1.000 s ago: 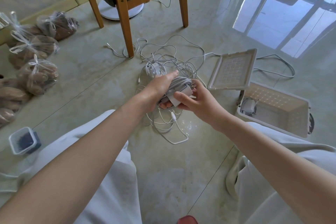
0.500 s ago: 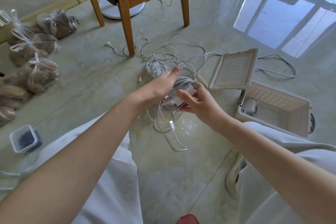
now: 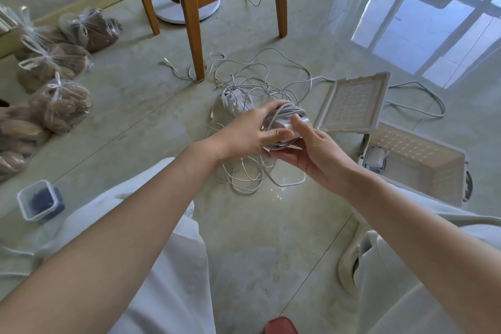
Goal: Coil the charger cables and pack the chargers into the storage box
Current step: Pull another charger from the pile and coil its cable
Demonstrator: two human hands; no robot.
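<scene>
Holding a white charger wrapped in tight pale cable loops, left hand fingers curl over it; right hand pinches it from below. Open storage box lies right of the fingers.

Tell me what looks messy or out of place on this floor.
A tangle of white charger cables sprawls loose on the tiles, one strand curling at the foot of the chair leg. Another cable trails behind the storage box. The left hand and right hand hold a wound charger.
</scene>
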